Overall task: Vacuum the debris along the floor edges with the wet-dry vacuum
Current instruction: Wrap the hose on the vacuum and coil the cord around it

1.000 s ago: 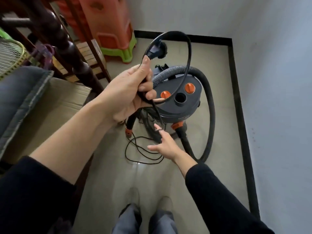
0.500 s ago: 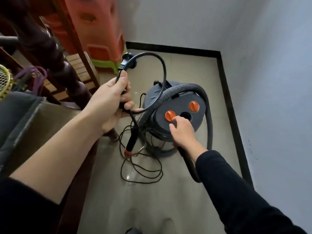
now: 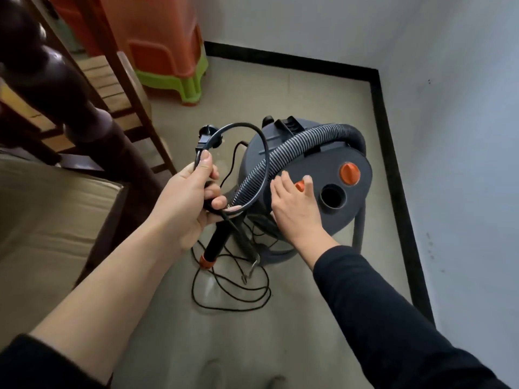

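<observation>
A dark grey wet-dry vacuum (image 3: 311, 161) stands on the tiled floor near the room's corner. Two orange knobs and a round port sit on its lid. A ribbed grey hose (image 3: 276, 160) lies across the top and hangs down the left side to an orange-ringed tube end (image 3: 207, 261). My left hand (image 3: 186, 204) grips a loop of the black power cord (image 3: 247, 130), with the plug (image 3: 206, 138) sticking up above my thumb. My right hand (image 3: 295, 209) lies on the lid, its fingers round the nearer orange knob (image 3: 300, 186). More cord lies coiled on the floor.
A black skirting strip (image 3: 393, 169) runs along the white walls at the back and right. Stacked orange and green plastic stools (image 3: 168, 54) stand at the back left. A dark wooden post (image 3: 56, 80), a wooden chair and a cushioned seat (image 3: 47, 220) fill the left side.
My right hand rose from the loose cord near the floor to the vacuum's lid and settled on the nearer orange knob. My left hand lowered the cord loop and plug slightly.
</observation>
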The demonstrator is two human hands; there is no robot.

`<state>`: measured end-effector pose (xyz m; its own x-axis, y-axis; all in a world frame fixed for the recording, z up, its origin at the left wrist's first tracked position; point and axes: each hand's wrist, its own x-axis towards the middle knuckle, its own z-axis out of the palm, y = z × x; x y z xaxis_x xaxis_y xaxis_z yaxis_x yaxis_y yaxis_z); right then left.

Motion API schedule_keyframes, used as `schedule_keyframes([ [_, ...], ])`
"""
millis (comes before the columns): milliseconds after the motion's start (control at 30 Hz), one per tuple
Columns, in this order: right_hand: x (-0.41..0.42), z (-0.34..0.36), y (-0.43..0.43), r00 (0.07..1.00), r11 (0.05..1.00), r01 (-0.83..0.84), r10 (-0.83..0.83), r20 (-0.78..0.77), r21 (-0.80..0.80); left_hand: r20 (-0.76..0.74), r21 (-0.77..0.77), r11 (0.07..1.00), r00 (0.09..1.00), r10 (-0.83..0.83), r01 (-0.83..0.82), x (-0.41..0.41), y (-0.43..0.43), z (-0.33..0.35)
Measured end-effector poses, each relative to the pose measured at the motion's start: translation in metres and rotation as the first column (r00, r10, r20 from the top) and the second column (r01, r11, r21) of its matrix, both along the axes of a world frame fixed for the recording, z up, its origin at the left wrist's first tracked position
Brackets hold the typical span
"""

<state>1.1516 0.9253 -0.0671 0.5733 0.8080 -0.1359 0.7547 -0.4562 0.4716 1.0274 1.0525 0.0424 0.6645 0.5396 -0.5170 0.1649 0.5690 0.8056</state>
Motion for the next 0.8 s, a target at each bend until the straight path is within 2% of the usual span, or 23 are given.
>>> schedule_keyframes([
  [200,0.006,0.003,-0.007,0.992,0.992,-0.109,0.113,-0.065,0.057,-0.075,0.003,0.998,0.996,-0.055,0.055,-0.004,-0.018,-0.023],
  [300,0.012,0.005,-0.014,0.988,0.988,-0.141,0.145,-0.056,0.068,-0.076,-0.007,0.999,0.997,-0.032,0.031,-0.005,-0.023,-0.027],
  [467,0.022,0.009,-0.045,0.987,0.99,-0.135,0.138,-0.08,0.043,-0.095,-0.018,0.998,0.994,-0.055,0.053,-0.012,-0.031,-0.026],
  [633,0.041,0.012,-0.101,0.99,0.991,-0.133,0.133,-0.052,0.007,-0.137,-0.052,0.986,0.977,-0.163,0.157,-0.027,-0.043,-0.027],
  [800,0.058,0.004,-0.15,0.993,0.986,-0.113,0.117,-0.032,0.119,-0.194,-0.066,0.977,0.958,-0.211,0.202,-0.043,-0.054,-0.029],
])
